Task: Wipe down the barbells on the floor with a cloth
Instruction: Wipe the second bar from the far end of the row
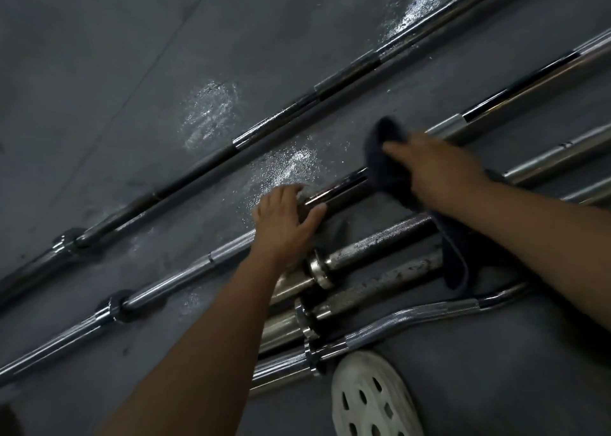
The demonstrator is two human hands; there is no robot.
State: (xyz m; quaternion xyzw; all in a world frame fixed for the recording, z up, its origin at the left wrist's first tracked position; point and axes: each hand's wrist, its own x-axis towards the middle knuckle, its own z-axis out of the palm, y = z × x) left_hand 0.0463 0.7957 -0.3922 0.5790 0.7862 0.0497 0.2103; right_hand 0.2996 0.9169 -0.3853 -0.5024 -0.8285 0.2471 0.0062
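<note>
Head view: a long barbell [337, 192] lies aslant on the grey floor [99, 72]. Left hand [286, 219] grips its dark middle section, fingers curled over the top and thumb beneath. Just further along the barbell, right hand [439, 167] lies on a dark cloth [390, 171] draped over it, one end hanging on the near side. Motion blur hides whether these fingers clamp the cloth. Wet patches [208, 111] shine just beyond the barbell. Shorter rusty bars [380, 240] lie just on its near side, with a white perforated shoe [370, 399] nearer still.

left hand [284, 217], right hand [439, 167]: bare, forearms bare | right wrist: dark narrow wristband [495, 175] | bottom centre: white perforated rubber clog [370, 399]
</note>
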